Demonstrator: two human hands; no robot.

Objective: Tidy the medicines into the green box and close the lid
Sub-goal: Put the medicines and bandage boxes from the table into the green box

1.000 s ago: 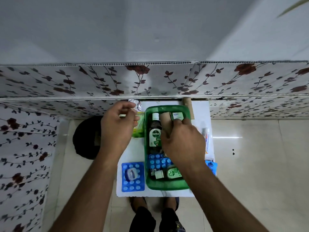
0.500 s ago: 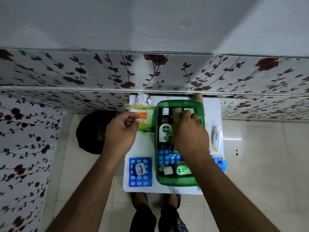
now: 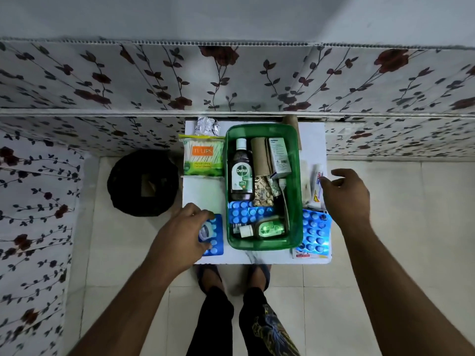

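Reaching: left hand [image 3: 185,232], fingers curled, onto small jar [image 3: 204,231] atop blue blister strip [image 3: 216,236], front-left table corner; grasp unclear. Right hand [image 3: 344,194] open, empty, near tube [image 3: 318,186]. Pinch jar first, then lift strip flat into green box [image 3: 295,201].

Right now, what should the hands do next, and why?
Probably the left hand should pinch the little jar under its fingers and lift it into the green box. The jar sits on a blue pill sheet outside the box, and the hand is already curled over it.
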